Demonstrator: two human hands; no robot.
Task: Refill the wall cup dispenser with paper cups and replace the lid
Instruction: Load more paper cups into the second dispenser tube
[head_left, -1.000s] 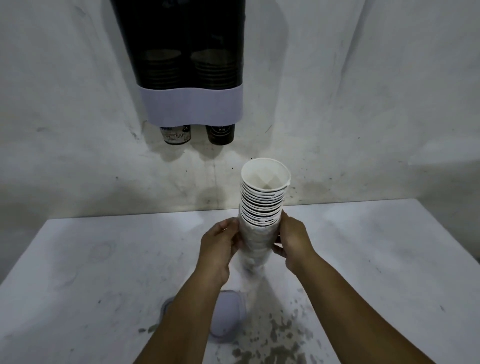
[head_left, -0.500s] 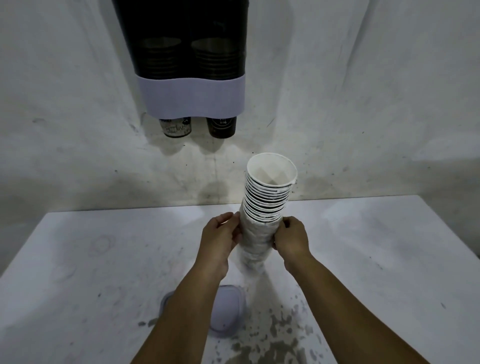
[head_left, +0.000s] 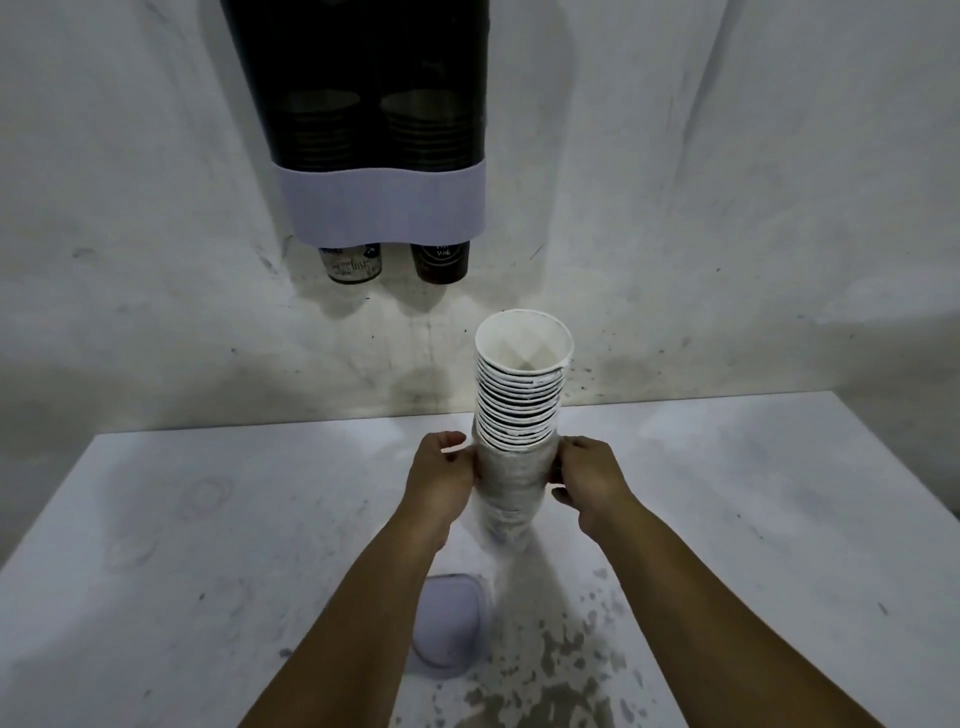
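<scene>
A tall stack of white paper cups (head_left: 521, 400) stands upright above the table, mouth up. My left hand (head_left: 441, 478) grips its lower part from the left and my right hand (head_left: 589, 478) grips it from the right. The wall cup dispenser (head_left: 382, 156) hangs on the wall above and to the left: two dark tubes with cups inside, a pale band at the base, and two cup bottoms poking out underneath. Its top is out of view. A pale rounded lid (head_left: 449, 629) lies flat on the table, partly hidden by my left forearm.
The white table (head_left: 208, 571) meets the stained wall (head_left: 727, 208) behind it. Dark speckled stains (head_left: 561, 670) cover the table's near right part, beside the lid.
Both hands have carried the cup stack slightly up and to the right. The view has tilted, so the dispenser sits higher in the frame.
</scene>
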